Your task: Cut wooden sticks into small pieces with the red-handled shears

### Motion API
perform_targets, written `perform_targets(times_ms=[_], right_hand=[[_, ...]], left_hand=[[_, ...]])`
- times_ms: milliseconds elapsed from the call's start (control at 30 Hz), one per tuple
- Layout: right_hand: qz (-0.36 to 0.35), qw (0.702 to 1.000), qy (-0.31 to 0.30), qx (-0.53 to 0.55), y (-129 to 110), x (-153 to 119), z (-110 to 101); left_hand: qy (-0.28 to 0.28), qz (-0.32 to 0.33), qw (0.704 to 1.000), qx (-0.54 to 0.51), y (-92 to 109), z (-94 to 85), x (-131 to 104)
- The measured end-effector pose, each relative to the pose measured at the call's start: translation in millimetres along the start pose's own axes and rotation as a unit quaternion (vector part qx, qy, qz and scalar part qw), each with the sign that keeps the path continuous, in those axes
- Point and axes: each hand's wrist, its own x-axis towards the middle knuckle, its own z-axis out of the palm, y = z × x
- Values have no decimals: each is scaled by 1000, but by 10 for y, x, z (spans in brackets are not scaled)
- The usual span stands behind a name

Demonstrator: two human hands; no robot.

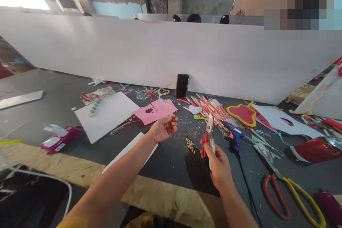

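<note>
In the right hand (219, 166), shears (210, 127) point lengthwise toward the panel (149, 55).

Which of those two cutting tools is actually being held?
The pruning shears, in the right hand; the bigger scissors, with one red and one yellow handle, lie on the dark table.

Shears (210, 132): one grip showed red, other white. Scissors (279, 174): handles were red and yellow. Glue gun (235, 139): body was blue. Cutout (242, 114): red face bore yellow border. Tabletop (168, 165): dark grey surface was flecked white.
</note>
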Motion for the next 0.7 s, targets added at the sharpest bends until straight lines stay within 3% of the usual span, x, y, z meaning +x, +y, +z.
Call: perform_targets(times_ms=[100, 200, 467, 700], right_hand=[[2, 1000, 1, 6, 4, 0, 11], [4, 1000, -7, 8, 11, -16, 35], [2, 999, 14, 35, -15, 8, -24], [18, 998, 20, 65, -32, 14, -23]], left_hand=[[78, 52, 995, 24, 23, -84, 107], [115, 86, 987, 79, 59, -90, 158], [131, 150, 972, 124, 390, -35, 280], [106, 189, 951, 221, 370, 81, 278]])
